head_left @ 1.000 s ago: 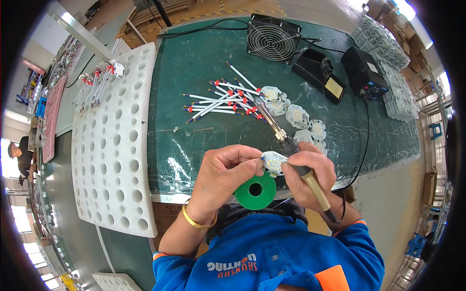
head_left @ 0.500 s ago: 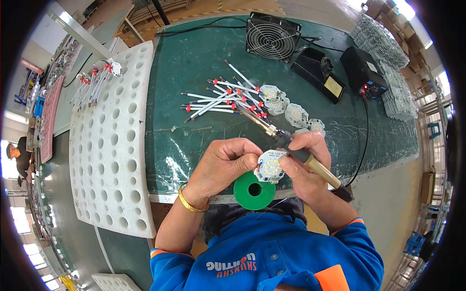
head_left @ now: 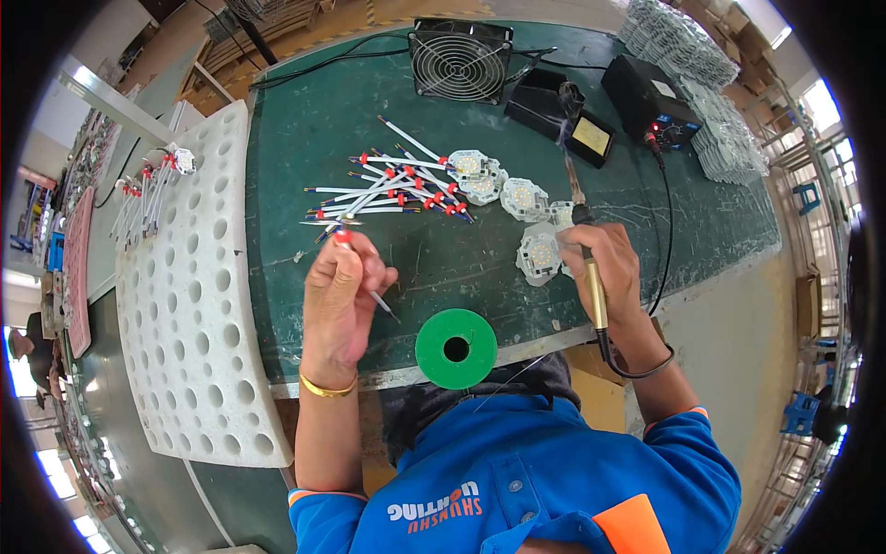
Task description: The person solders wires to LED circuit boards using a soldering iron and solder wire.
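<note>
Over table (head_left: 480,277), now parted — left hand (head_left: 340,294) pinching red-collared wire (head_left: 343,237), right hand (head_left: 612,268) gripping soldering iron (head_left: 592,282) — soldering seemingly paused.

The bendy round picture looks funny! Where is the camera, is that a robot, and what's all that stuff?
No robot here: these are a person's own two bare hands. The camera sits on the person's head and looks down through a very wide lens, which bends straight edges.

The left hand pinches what looks like a wire with a red piece. The right hand holds a soldering iron, a pen-shaped tool, with its tip pointing away from the person.

On the green table lie a pile of white wires with red pieces, and flat white boards with yellowish dots. Farther back are a fan and a black box with a red light. A green spool is by the near edge.
</note>
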`<state>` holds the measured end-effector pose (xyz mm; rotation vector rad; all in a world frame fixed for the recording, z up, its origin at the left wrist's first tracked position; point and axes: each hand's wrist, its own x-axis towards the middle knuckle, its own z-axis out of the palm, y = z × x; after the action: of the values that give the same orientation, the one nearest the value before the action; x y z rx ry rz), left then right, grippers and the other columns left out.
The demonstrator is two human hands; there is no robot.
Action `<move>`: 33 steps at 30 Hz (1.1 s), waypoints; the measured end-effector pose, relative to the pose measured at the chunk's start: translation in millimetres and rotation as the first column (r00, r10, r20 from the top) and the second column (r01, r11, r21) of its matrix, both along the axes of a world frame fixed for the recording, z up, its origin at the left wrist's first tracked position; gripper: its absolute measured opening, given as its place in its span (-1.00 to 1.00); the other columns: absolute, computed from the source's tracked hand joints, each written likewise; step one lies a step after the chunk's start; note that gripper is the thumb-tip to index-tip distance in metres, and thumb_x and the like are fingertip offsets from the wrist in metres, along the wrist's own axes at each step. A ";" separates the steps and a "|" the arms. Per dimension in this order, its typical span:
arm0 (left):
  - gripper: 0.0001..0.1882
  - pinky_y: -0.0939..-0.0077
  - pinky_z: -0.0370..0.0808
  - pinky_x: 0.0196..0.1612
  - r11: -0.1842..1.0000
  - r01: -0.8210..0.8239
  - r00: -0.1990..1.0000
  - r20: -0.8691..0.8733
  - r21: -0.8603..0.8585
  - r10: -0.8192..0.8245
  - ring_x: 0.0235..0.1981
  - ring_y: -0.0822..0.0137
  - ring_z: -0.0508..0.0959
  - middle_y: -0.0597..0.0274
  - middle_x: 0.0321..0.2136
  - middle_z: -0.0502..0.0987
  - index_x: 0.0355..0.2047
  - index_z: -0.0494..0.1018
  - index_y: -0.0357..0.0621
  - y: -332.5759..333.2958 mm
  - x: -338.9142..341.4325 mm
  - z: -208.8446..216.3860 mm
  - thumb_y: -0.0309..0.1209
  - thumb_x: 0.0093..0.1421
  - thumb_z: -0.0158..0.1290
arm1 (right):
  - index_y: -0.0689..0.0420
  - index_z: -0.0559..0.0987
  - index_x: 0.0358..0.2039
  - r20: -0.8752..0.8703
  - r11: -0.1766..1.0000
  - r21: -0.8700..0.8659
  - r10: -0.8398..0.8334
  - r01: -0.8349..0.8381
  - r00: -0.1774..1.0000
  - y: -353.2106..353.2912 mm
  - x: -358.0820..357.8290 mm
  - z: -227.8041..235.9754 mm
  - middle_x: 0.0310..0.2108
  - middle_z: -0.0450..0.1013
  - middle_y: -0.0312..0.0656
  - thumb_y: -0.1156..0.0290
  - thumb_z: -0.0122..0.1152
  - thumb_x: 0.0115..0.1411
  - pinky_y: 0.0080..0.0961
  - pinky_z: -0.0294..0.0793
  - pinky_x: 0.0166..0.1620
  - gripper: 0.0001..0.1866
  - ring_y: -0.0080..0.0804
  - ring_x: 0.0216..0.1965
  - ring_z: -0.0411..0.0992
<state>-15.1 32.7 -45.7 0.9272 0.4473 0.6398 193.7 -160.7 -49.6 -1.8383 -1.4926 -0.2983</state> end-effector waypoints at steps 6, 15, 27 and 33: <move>-0.78 0.76 0.23 -0.54 1.000 -0.019 0.998 -0.068 -0.016 0.018 -0.56 0.63 0.23 0.45 -0.48 0.30 -0.18 0.41 -0.18 17.6 -2.9 8.1 -0.39 0.17 0.02 | 0.11 0.37 -0.29 0.115 0.984 -0.177 0.042 -0.021 0.993 1.9 -10.5 1.1 -0.42 0.36 -0.15 0.39 0.33 -0.19 -0.26 0.22 -0.20 -0.57 -0.16 -0.27 0.32; -0.78 0.74 0.08 -0.57 0.817 0.065 0.885 -0.411 0.573 0.218 -0.61 0.68 0.15 0.51 -0.65 0.26 -0.22 0.53 -0.21 24.5 34.2 3.9 -0.44 0.10 0.06 | 0.09 0.33 -0.22 0.063 0.977 -0.213 0.048 -0.034 0.997 7.4 -12.2 7.6 -0.35 0.29 -0.10 0.48 0.34 -0.22 -0.27 0.22 -0.21 -0.50 -0.12 -0.25 0.31; -0.77 0.35 0.39 -0.32 0.256 0.415 0.784 -0.486 0.873 0.386 -0.41 0.14 0.49 0.08 -0.44 0.48 -0.34 0.55 -0.08 35.5 80.0 -15.1 -0.37 -0.07 0.16 | 0.04 0.27 -0.19 -0.111 0.983 -0.004 0.184 -0.185 0.977 7.6 -11.4 -1.6 -0.23 0.27 -0.01 0.69 0.18 -0.11 -0.34 0.42 -0.44 -0.52 -0.07 -0.43 0.40; -0.78 0.42 0.39 -0.33 0.243 0.331 0.858 -0.398 0.912 0.325 -0.40 0.23 0.48 0.12 -0.44 0.48 -0.35 0.53 -0.18 37.7 79.4 -9.3 -0.40 -0.05 0.16 | 0.09 0.24 -0.21 -0.250 0.968 0.085 0.249 -0.235 0.936 18.9 -11.3 4.2 -0.16 0.33 0.06 0.74 0.10 -0.06 -0.37 0.43 -0.41 -0.58 -0.06 -0.36 0.42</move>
<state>64.3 70.4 -55.0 2.4308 0.5056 0.6270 182.4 -141.8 -45.5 -1.5623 -1.4900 0.0213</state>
